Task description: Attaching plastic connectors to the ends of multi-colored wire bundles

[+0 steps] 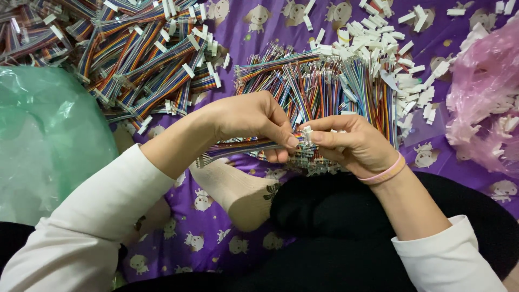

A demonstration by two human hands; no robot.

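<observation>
We gripped a ribbon of coloured wires (243,146) in our left hand (251,121), our right hand (354,146) pinching a white plug (307,134) onto its end, with finished bundles (146,59) heaped beyond the left hand and many loose wires (324,86) waiting beyond the right.

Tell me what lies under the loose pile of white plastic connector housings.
The white plastic connector housings lie on purple cartoon-printed cloth and partly over the bundle of multicoloured wires. Whatever is beneath the pile's dense middle is covered.

Purple cloth (254,32) with cartoon prints is covering the floor, carrying finished cables (140,59), loose wires (324,86), white connectors (400,54), green bag (43,140), pink bag (486,92).
</observation>
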